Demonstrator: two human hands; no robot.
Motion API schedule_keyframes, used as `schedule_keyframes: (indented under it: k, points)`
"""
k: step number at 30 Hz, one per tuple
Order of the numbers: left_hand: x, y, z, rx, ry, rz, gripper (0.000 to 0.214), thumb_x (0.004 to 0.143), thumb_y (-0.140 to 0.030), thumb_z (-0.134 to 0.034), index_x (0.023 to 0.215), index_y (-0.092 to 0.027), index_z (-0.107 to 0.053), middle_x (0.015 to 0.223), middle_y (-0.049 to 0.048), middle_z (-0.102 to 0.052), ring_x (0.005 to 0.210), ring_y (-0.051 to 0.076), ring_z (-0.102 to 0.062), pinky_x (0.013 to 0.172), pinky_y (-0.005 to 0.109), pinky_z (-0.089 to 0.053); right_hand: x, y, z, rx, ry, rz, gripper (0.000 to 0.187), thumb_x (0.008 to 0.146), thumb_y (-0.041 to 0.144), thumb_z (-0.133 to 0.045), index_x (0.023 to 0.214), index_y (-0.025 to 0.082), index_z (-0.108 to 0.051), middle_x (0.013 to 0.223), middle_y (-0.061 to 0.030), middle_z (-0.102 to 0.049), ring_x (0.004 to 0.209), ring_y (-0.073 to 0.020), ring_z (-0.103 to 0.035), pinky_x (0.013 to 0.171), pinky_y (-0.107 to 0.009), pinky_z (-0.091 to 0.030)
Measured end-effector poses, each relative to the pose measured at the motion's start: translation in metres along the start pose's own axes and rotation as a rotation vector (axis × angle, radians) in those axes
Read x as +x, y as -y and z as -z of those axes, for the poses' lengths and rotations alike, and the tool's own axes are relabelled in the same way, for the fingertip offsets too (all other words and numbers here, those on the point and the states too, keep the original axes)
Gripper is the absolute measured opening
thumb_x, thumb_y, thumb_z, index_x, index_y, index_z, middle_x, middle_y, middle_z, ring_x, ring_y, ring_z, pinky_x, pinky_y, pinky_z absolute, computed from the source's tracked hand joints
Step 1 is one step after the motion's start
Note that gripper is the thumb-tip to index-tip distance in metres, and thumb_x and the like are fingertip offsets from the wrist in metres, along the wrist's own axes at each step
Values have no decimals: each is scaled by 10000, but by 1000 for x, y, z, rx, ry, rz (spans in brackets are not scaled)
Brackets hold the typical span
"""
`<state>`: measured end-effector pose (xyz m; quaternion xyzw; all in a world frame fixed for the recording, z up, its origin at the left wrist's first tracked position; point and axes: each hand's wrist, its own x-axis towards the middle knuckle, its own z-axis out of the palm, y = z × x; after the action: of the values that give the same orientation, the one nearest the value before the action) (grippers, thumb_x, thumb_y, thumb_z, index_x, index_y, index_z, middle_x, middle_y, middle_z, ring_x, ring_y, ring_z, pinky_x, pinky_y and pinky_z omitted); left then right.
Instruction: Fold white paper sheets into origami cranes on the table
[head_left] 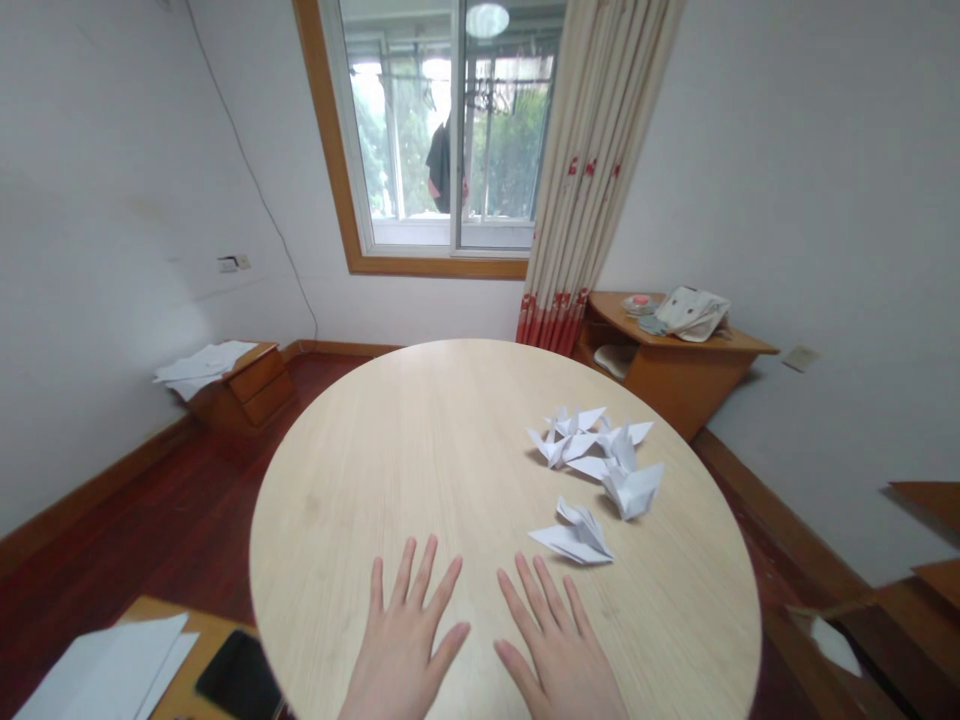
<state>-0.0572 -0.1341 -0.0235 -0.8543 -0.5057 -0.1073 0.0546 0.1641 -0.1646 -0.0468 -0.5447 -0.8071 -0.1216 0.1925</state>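
Note:
My left hand [401,640] and my right hand [551,645] lie flat, palms down, on the near part of a round light-wood table [420,450]. All fingers are spread and nothing is held. A folded white paper figure [576,535] sits just beyond my right hand's fingertips, not touching them. Further back on the right lies a cluster of several more folded white paper figures [600,450].
A black phone [238,678] and white paper sheets [105,668] rest on a low surface at lower left. A small wooden cabinet [244,385] with papers stands by the left wall. A wooden side table [675,360] with a bag stands right of the curtain.

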Motion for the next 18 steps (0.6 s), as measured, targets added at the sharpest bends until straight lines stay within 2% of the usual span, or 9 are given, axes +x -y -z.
schedule_keyframes:
  k: [4, 18]
  points:
    - [0, 0, 0, -15, 17, 5, 586, 959, -447, -410, 1486, -386, -161, 1543, 48, -297, 1402, 348, -279, 1072, 655, -207, 0, 0, 1, -6, 0, -8, 640, 956, 498, -402, 1514, 298, -160, 1488, -70, -399, 1309, -323, -447, 1003, -519, -390]
    - [2, 0, 3, -27, 35, 6, 581, 967, -440, -401, 1488, -391, -146, 1544, 52, -280, 1407, 351, -266, 1044, 677, -251, 5, -1, 6, -75, -25, 48, 699, 955, 492, -402, 1524, 255, -74, 1444, -87, -456, 1258, -319, -506, 943, -503, -419]
